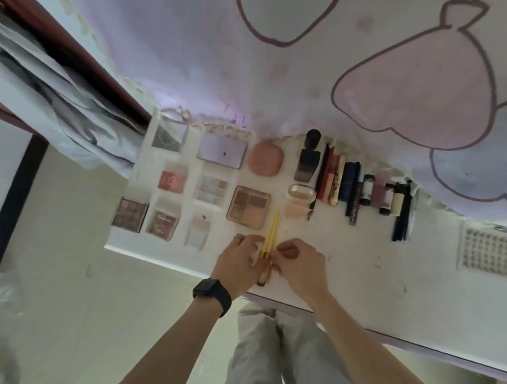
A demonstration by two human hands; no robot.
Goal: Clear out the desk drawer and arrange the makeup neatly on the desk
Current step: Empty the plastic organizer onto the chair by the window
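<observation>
White is the colour of the desk (348, 259), and it has small marks on it. Behind it hangs a pale cloth (260, 66) with big pink and blue cartoon shapes. A dark red wooden beam (72, 54) runs along the left side, and the floor (91, 299) below is pale.

Makeup lies in neat rows on the desk. On the left I count eight flat cases, some see-through and some brown or red. One of them is a brown eyeshadow palette (248, 206). A round pink compact (265, 159) sits in the back row. Next to it stands one dark bottle (308, 160). One small peach sponge (294, 207) lies under a clear oval case (302, 193). To the right is a line of tubes and sticks (369, 192) side by side, too close to count well.

Two yellow brushes (271, 235) lie near the front edge. The left hand (239, 263) and the right hand (300, 268) both pinch them at the lower end, fingers curled around. A black watch (212, 294) is on the left wrist. A white grid thing (495, 259) lies far right.
</observation>
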